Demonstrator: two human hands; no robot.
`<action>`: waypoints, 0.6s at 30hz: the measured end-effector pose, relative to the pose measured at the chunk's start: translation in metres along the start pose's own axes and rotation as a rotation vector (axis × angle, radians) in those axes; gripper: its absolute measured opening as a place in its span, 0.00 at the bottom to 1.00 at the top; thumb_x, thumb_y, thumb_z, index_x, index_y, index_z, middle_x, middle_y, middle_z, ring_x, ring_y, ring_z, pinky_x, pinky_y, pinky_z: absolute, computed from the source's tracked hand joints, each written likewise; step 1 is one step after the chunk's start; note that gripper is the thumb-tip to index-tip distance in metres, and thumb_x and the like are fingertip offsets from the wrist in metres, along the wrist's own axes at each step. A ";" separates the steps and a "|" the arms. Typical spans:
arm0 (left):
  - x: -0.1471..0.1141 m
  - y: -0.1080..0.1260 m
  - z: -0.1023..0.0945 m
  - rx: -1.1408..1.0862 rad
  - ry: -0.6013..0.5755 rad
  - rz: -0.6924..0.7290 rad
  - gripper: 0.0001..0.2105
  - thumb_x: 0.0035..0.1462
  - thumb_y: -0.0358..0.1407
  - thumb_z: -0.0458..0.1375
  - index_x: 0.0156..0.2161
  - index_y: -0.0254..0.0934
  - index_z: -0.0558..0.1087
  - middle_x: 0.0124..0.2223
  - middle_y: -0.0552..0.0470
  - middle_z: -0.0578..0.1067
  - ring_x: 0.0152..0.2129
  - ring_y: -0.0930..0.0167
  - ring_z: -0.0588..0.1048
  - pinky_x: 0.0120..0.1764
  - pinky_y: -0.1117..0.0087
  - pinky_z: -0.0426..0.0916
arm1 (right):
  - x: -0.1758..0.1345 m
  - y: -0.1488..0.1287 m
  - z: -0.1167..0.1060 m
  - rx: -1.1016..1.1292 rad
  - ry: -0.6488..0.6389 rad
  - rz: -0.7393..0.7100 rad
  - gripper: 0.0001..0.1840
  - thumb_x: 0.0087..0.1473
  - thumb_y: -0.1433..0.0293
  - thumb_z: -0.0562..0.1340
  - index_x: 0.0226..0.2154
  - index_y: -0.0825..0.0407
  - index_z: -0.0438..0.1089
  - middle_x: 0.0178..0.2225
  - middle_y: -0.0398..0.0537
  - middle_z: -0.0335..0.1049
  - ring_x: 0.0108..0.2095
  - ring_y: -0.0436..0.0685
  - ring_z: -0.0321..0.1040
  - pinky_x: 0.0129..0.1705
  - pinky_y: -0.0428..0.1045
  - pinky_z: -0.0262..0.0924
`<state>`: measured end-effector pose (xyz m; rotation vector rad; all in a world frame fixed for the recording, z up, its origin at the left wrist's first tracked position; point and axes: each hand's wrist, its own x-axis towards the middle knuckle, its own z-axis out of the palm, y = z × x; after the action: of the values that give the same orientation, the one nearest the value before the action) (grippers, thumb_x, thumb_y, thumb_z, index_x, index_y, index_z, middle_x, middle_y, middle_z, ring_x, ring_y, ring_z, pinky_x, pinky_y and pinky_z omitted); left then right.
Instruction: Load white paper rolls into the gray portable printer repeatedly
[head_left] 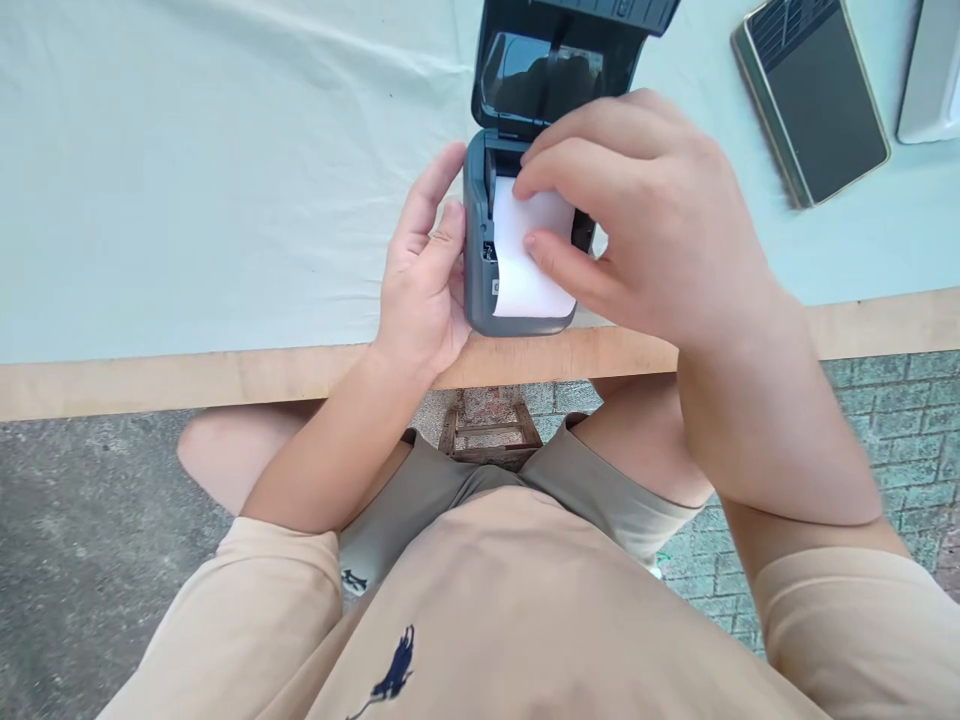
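A small dark grey label printer [478,300] sits at the table's front edge with its lid [645,18] raised. Inside it lies white paper [525,285], its free end reaching over the front of the body. My left hand [424,265] grips the printer along its left side, thumb and fingers against the casing. Over the right half of the printer is my right hand [645,200]; its fingertips and thumb rest on or just above the paper, with a gap between them. That hand hides the printer's right side and part of the paper bay.
A pale cloth [225,180] covers the table, leaving a bare wooden front edge [150,380]. To the right lies a phone-like slab with a dark glossy top [817,110]. A light grey object [934,80] is cut off at the far right. Under the table stands a wooden stool [491,430].
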<state>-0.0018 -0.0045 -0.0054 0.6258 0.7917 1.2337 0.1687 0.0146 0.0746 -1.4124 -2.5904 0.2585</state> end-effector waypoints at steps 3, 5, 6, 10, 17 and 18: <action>0.002 -0.001 -0.001 0.030 0.025 -0.007 0.12 0.67 0.42 0.58 0.54 0.49 0.72 0.58 0.59 0.78 0.68 0.62 0.65 0.67 0.59 0.66 | -0.015 -0.003 0.003 0.030 0.161 -0.155 0.12 0.66 0.59 0.56 0.42 0.47 0.70 0.46 0.49 0.76 0.44 0.63 0.74 0.43 0.58 0.62; 0.003 -0.001 -0.002 0.018 0.030 -0.002 0.14 0.66 0.43 0.58 0.55 0.49 0.72 0.58 0.59 0.78 0.68 0.62 0.64 0.68 0.58 0.65 | -0.025 -0.004 0.008 0.005 0.213 -0.259 0.09 0.66 0.61 0.57 0.39 0.47 0.70 0.42 0.44 0.78 0.41 0.60 0.75 0.39 0.57 0.58; 0.003 -0.001 -0.002 0.011 0.024 0.000 0.14 0.66 0.43 0.58 0.55 0.49 0.72 0.57 0.59 0.78 0.68 0.62 0.64 0.68 0.57 0.65 | -0.029 -0.004 0.012 -0.009 0.219 -0.283 0.06 0.65 0.64 0.59 0.38 0.46 0.70 0.42 0.42 0.78 0.41 0.59 0.75 0.39 0.56 0.57; 0.002 0.001 -0.004 -0.015 -0.042 -0.038 0.17 0.65 0.48 0.58 0.56 0.50 0.71 0.54 0.56 0.79 0.67 0.58 0.67 0.63 0.55 0.71 | -0.038 -0.003 0.024 0.019 0.243 -0.253 0.03 0.63 0.69 0.61 0.39 0.45 0.69 0.45 0.40 0.78 0.43 0.55 0.75 0.40 0.54 0.57; -0.002 -0.003 -0.009 0.075 -0.129 -0.084 0.38 0.47 0.39 0.72 0.63 0.50 0.65 0.53 0.51 0.79 0.60 0.53 0.74 0.54 0.54 0.76 | -0.036 0.006 0.019 0.061 0.234 -0.251 0.04 0.63 0.66 0.61 0.38 0.45 0.73 0.43 0.42 0.78 0.43 0.56 0.76 0.42 0.56 0.61; -0.002 -0.003 -0.009 0.091 -0.114 -0.088 0.38 0.46 0.39 0.72 0.63 0.50 0.65 0.55 0.51 0.78 0.61 0.52 0.73 0.55 0.55 0.76 | -0.034 0.009 0.015 0.086 0.307 -0.263 0.05 0.63 0.65 0.61 0.39 0.44 0.73 0.43 0.42 0.78 0.45 0.57 0.76 0.45 0.57 0.63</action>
<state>-0.0076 -0.0073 -0.0128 0.7209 0.7752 1.0769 0.1902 -0.0103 0.0556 -0.9813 -2.4401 0.1036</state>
